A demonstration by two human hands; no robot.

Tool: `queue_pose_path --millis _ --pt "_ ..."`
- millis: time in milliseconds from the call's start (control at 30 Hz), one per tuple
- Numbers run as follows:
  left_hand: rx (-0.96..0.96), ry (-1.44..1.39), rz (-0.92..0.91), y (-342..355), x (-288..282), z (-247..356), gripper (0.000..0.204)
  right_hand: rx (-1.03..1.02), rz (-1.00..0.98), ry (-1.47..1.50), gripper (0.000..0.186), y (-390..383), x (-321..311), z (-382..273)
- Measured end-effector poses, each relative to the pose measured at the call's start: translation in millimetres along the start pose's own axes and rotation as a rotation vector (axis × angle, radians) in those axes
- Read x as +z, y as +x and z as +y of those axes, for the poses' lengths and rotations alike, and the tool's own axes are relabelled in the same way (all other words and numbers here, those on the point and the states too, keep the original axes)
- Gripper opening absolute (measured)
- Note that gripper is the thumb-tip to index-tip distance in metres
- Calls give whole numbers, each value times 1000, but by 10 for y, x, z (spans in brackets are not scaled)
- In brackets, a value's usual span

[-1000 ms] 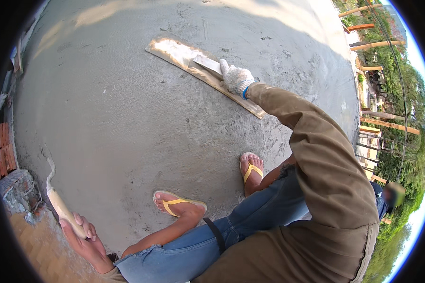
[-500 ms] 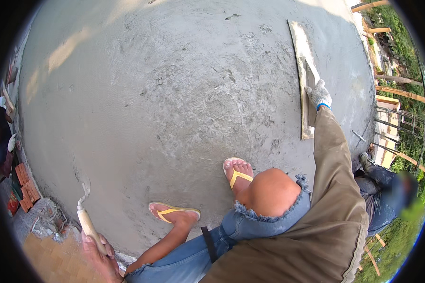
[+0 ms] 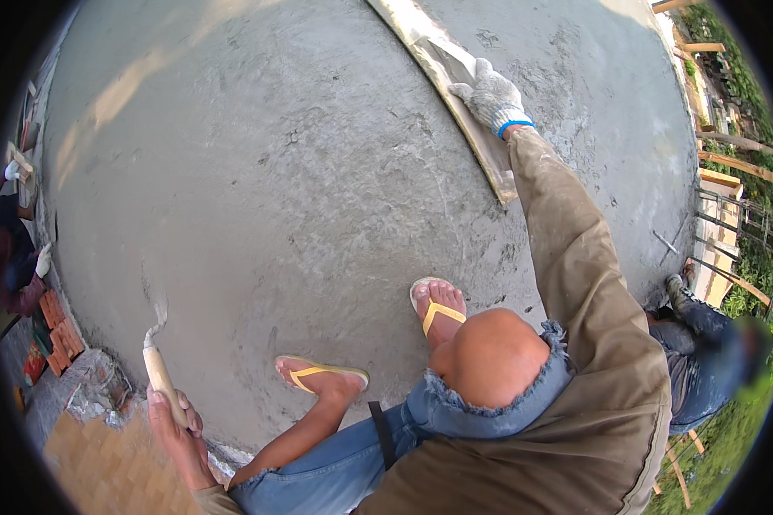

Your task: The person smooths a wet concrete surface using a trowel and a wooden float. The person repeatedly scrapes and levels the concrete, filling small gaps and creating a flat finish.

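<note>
Bare and wrapped around a wooden handle, my left hand (image 3: 177, 431) holds a trowel (image 3: 161, 374) at the lower left. The trowel's neck is bent and its grey blade is hard to make out against the wet concrete (image 3: 318, 206). My right hand (image 3: 492, 96), in a white knit glove with a blue cuff, grips the pale handle of a long plastering float (image 3: 484, 158). The float lies slanted on the grey concrete at the upper right of centre, its far end reaching the top of the picture. Rough patches and smoother stretches mark the concrete.
My feet in yellow-strapped flip-flops (image 3: 322, 369) stand on the concrete. Red bricks (image 3: 62, 335) and tan paving (image 3: 94, 455) lie at the left edge. Another person (image 3: 700, 365) crouches at the right; a co-worker's gloved hand (image 3: 44, 260) shows far left. Wooden poles (image 3: 739, 170) line the right.
My right hand has swept the float to the left and farther away, turning it to a steeper slant. The trowel in my left hand has barely moved. The co-worker at far left has shifted slightly.
</note>
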State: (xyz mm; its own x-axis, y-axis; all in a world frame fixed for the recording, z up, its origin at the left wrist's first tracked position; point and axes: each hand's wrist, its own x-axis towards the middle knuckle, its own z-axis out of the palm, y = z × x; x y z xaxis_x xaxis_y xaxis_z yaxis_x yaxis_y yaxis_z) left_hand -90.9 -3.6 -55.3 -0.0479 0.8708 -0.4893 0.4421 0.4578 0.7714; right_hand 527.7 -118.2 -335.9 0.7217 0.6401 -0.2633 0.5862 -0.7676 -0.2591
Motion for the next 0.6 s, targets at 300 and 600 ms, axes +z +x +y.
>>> queue_pose_path --millis 300,600 --pt "11 36 -11 43 -36 -15 45 -622 -439 108 55 -664 549 -2015" --pt "19 71 -29 -91 -17 -13 47 -792 -332 -165 35 -1193 741 -1287"
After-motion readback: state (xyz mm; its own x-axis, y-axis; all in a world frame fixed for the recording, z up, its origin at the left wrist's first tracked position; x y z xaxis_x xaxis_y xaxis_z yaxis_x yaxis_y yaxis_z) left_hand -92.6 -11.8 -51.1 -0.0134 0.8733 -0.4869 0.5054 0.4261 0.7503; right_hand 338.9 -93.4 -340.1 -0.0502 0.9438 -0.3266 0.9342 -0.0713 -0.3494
